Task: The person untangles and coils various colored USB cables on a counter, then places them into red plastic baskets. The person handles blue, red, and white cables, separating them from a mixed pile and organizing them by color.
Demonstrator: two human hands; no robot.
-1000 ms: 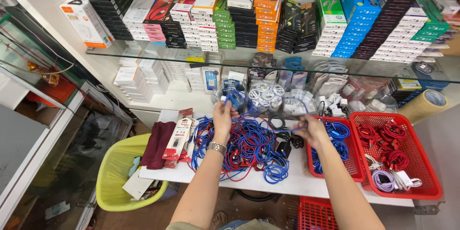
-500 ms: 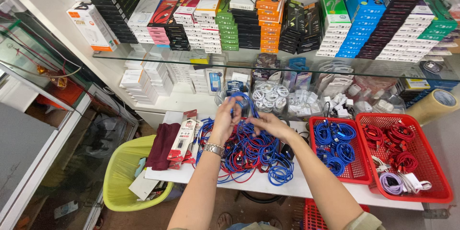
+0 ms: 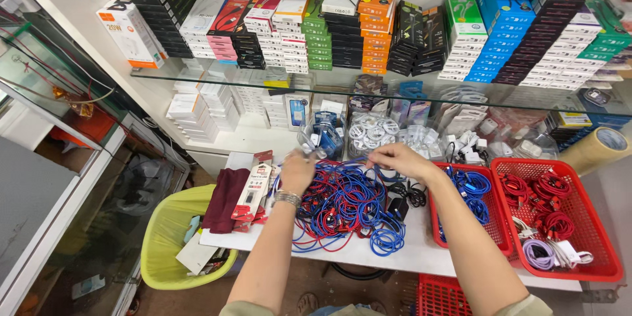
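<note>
- A tangled heap of red and blue cables (image 3: pixel 342 207) is spread over the middle of the white worktop (image 3: pixel 421 257).
- The left hand (image 3: pixel 297 172) is laid on the left edge of the heap; its grip is curled together, but whether a cable is actually pinched cannot be told.
- The right hand (image 3: pixel 399 158) is held over the far right part of the heap, its fingers drawn together on a blue cable strand (image 3: pixel 388 175) lifted from the pile.
- A metal bracelet (image 3: pixel 287 197) is worn on the left wrist.
- Just right of the heap, a red basket of blue cables (image 3: pixel 471 187) is set, and beside it a second red basket (image 3: pixel 559 224) with red and white cables.
- Left of the heap, a dark red cloth (image 3: pixel 225 199) and flat packets (image 3: pixel 253 187) are lain; a yellow bin (image 3: pixel 164 250) is seen below them.
</note>
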